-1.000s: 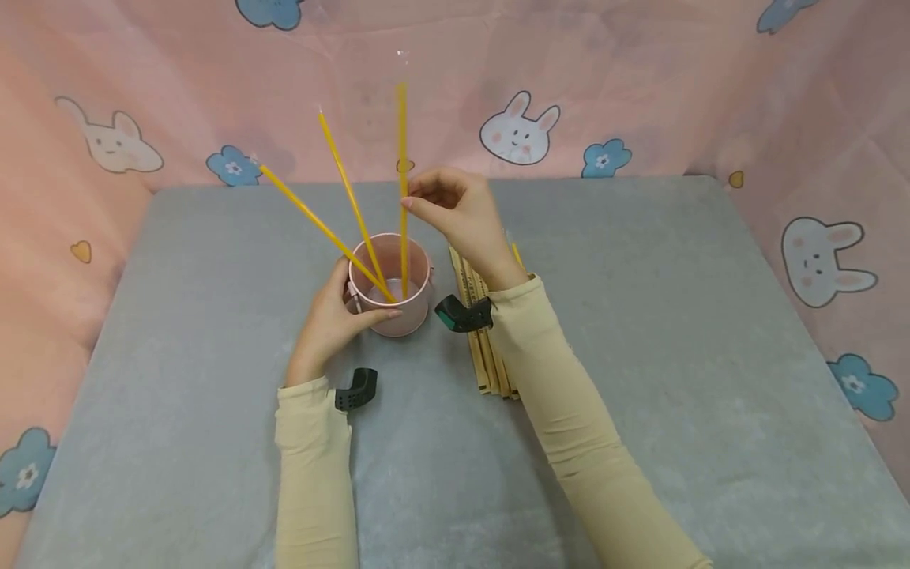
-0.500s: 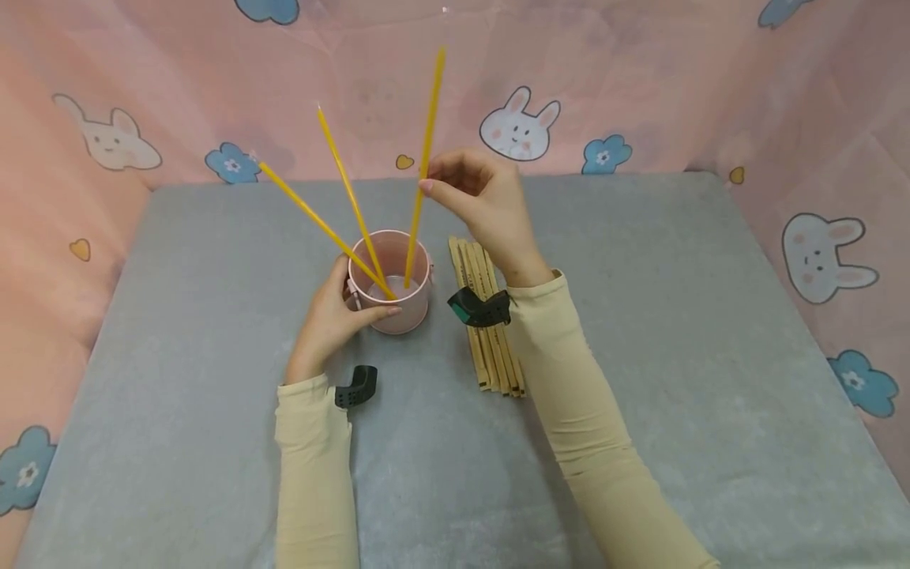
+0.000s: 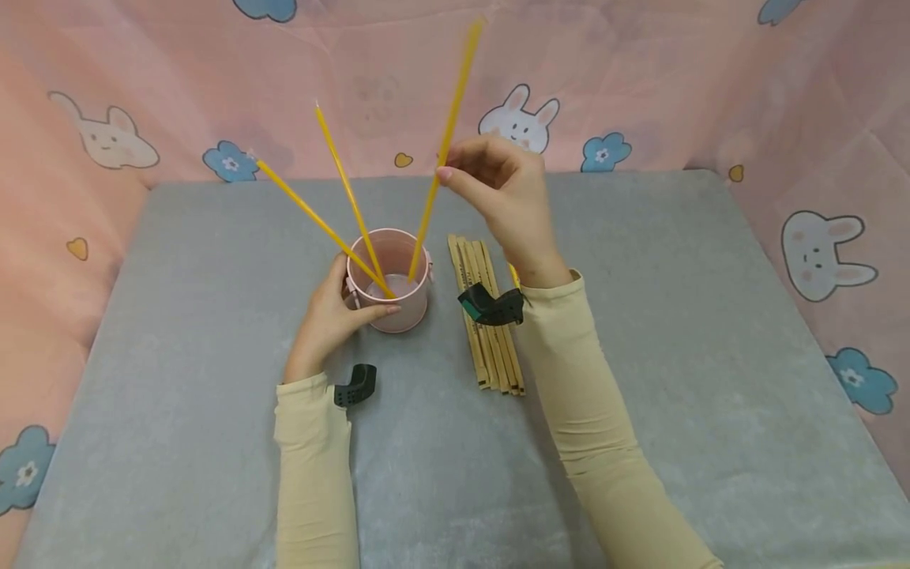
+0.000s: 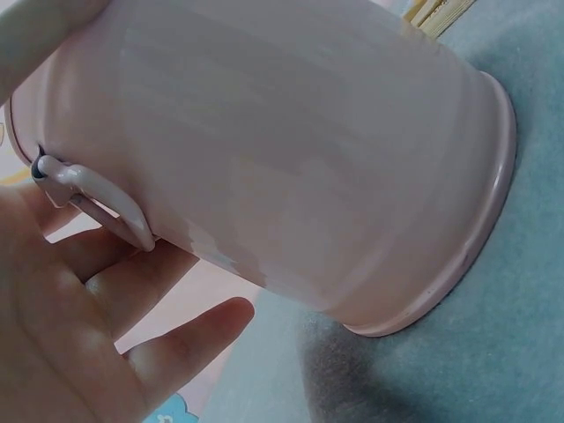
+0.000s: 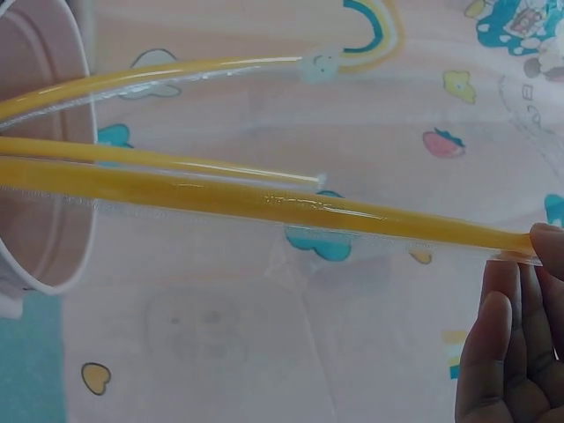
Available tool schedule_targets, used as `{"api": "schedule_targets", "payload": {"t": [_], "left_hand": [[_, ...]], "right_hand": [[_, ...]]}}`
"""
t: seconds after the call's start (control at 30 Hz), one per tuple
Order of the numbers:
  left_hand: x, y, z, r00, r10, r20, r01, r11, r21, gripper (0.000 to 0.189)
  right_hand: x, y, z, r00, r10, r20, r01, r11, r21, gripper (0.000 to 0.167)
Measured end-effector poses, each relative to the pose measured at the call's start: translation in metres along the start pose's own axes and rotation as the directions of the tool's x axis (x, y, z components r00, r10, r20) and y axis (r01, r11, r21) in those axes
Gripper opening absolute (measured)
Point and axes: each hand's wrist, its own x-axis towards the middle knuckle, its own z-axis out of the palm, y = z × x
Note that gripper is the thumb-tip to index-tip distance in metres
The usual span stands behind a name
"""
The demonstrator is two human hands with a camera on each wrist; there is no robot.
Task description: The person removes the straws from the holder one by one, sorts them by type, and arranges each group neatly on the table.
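Observation:
My left hand point(image 3: 329, 316) grips the pink metal bucket point(image 3: 405, 318), thumb along the near rim and fingers around its left side. In the left wrist view, a handle loop point(image 4: 110, 198) hangs by the fingers. My right hand point(image 3: 515, 194) pinches a yellow straw point(image 3: 430, 196) in a clear wrapper between thumb and fingertips. That straw slants up to the right, its lower end inside the bucket's mouth. Two more wrapped straws lean out to the left: a lower one point(image 3: 306, 209) and a steeper one point(image 3: 346, 182). Beyond the bucket mouth, the right wrist view shows the held straw point(image 5: 264, 207) lengthwise.
Right of the bucket lies a row of narrow brown paper packets point(image 3: 494, 359), partly under my right wrist. A bit of another yellow straw point(image 3: 513, 275) shows beside them. The grey table point(image 3: 675, 356) ends at a pink curtain point(image 3: 661, 79) printed with rabbits and flowers.
My right hand has moved up and to the right with its straw, which has gone from upright to tilting right. The straw's lower end has risen slightly. The left hand and bucket have stayed put.

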Motion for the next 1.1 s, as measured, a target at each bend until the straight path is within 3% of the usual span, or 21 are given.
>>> {"api": "schedule_targets", "payload": {"t": [0.23,0.53,0.83,1.1], "left_hand": [[-0.001,0.0,0.0,1.0,-0.006,0.003,0.007,1.0,-0.012,0.079],[-0.003,-0.001,0.0,1.0,0.001,-0.004,-0.001,1.0,-0.023,0.082],[-0.001,0.0,0.002,1.0,-0.009,-0.003,0.009,1.0,-0.012,0.079],[0.001,-0.001,0.003,1.0,0.007,-0.019,-0.008,1.0,-0.02,0.08]], "right_hand": [[-0.006,-0.009,-0.009,0.997,-0.056,-0.045,0.059,0.997,0.06,0.012],[-0.016,-0.024,-0.026,0.978,-0.179,-0.107,0.187,0.98,0.066,0.011],[-0.03,-0.034,-0.05,0.979,-0.098,-0.181,0.12,0.986,0.119,0.011],[-0.043,-0.03,-0.076,0.984,-0.051,-0.168,0.061,0.997,0.051,0.007]]}}
